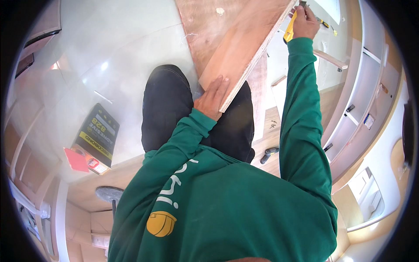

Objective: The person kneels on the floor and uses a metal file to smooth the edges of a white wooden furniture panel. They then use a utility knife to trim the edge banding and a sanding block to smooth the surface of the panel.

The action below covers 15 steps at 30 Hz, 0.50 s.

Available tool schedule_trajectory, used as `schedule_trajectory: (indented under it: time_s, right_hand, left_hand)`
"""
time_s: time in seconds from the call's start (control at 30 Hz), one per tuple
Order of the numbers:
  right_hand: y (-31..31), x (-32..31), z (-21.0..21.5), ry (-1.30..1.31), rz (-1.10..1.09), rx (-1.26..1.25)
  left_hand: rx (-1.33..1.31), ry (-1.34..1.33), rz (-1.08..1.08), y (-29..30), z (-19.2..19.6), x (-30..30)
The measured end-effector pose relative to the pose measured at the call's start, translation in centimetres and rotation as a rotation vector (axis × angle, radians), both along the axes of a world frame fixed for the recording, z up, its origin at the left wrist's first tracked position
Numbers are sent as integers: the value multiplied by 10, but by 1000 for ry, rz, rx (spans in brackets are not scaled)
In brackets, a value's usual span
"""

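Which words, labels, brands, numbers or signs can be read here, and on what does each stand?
Wording isn't copied here; only its place is given.
Black-and-yellow package: large lettering and a number, legible.
Green top: white letters, partly visible, beside a yellow helmet emblem.
Red-and-white label: too small to read.
Wooden board: no text visible.

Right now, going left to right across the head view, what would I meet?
Black-and-yellow box → left knee → left hand → small dark tool on the floor → right hand → pale shelving.
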State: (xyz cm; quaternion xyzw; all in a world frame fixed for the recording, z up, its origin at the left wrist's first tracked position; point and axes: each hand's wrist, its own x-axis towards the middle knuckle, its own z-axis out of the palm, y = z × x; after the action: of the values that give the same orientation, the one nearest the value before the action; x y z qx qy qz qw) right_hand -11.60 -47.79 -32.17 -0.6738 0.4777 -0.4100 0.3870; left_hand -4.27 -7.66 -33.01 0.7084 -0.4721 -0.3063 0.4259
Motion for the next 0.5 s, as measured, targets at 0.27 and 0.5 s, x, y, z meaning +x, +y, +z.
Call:
schedule_trajectory:
  time_s: [0.27, 0.5]
  right_hand:
    - [5, 10, 13, 322, 78, -308]
    - [70, 11, 32, 803, 66, -562]
  left_hand:
    - [46, 19, -75, -6, -2, 1]
    - [62, 100, -95, -2, -1, 2]
